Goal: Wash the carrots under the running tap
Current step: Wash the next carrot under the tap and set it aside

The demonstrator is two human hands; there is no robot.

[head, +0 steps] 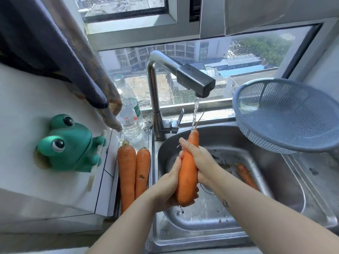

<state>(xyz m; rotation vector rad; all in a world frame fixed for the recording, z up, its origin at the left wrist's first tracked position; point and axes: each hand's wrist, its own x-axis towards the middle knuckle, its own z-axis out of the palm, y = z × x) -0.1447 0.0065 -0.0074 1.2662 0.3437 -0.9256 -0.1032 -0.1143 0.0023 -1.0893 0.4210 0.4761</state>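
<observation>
You are standing over a stainless steel sink, its rounded basin dull and water-spotted, with specks of dirt lying near the drain. A pale blue plastic colander, round and finely slotted, is sitting tilted at the sink's right rear corner. The angular metal tap is reaching out from its upright post and is sending a thin stream of water down onto the tapered tip of the carrot you are holding. That carrot is long, smooth and bright orange, standing nearly upright above the basin with its thick end low and its thin root tail pointing up. Your left hand is cupping the thick lower end from the left, fingers curled under and closed around it. Your right hand is wrapping the upper half from the right, fingers closed across the front, the wrist bent inward and wet. Two more carrots are lying side by side, touching, on the narrow ledge left of the sink, one showing a dark blemish. Another carrot, smaller and duller, is lying in the basin to the right. A glossy green frog ornament is sitting on the white counter, and a clear ribbed plastic bottle is standing behind the ledge carrots
</observation>
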